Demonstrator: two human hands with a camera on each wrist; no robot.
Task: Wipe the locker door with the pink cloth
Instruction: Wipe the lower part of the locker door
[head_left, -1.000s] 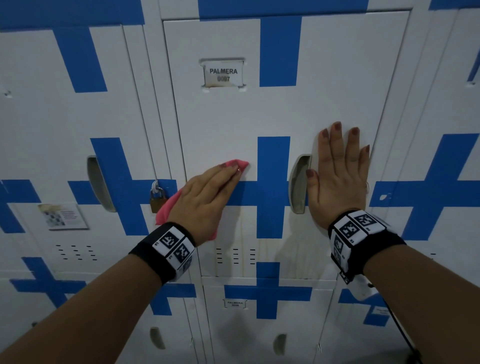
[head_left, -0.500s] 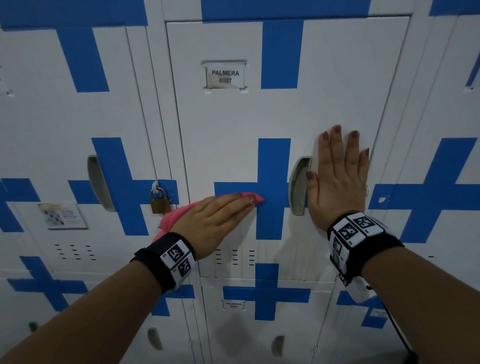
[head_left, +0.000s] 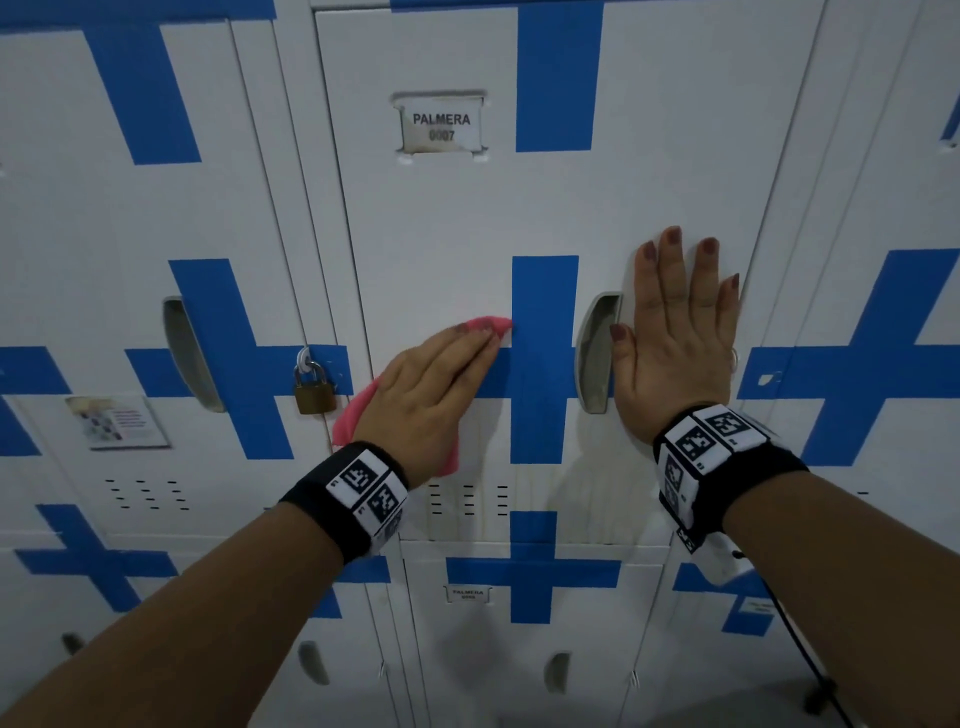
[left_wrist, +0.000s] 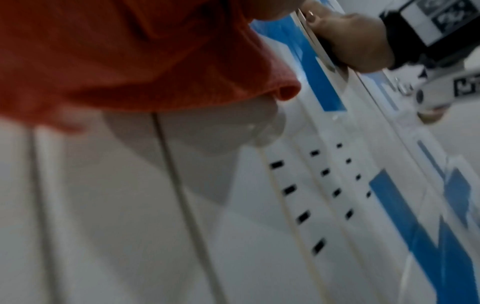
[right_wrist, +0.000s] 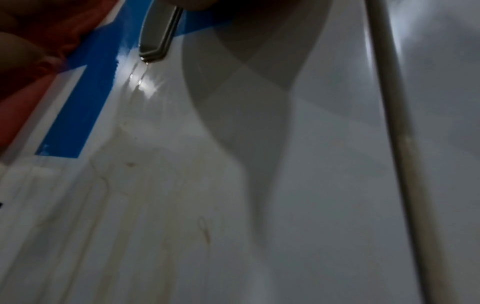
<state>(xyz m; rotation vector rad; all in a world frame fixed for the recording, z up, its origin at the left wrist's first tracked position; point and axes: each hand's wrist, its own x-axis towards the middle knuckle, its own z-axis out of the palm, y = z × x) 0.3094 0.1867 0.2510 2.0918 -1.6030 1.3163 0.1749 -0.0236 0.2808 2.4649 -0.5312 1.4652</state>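
The left hand (head_left: 431, 384) lies flat with its fingers straight and together, its grip spread over the pink cloth (head_left: 358, 410) and pressing it against the locker door (head_left: 457, 223). The cloth shows past the fingertips at the left edge of the blue cross (head_left: 543, 358) painted on the door, and again below the heel of the hand; in the left wrist view the pink cloth (left_wrist: 116, 53) fills the upper left, bunched against the white metal. The right hand (head_left: 675, 343) is also spread, palm flat on the same door with fingers straight and pointing up, its thumb just beside the recessed handle (head_left: 597, 353). Both wrists wear black bands with black-and-white square markers. Below the left hand sit three columns of vent slots (head_left: 467, 500), and faint brownish streaks run down the door's lower part. Higher on the door a name plate (head_left: 441, 126) reads PALMERA. On the locker to the left a brass padlock (head_left: 313, 387) hangs near the door edge, close to the cloth but apart from it.
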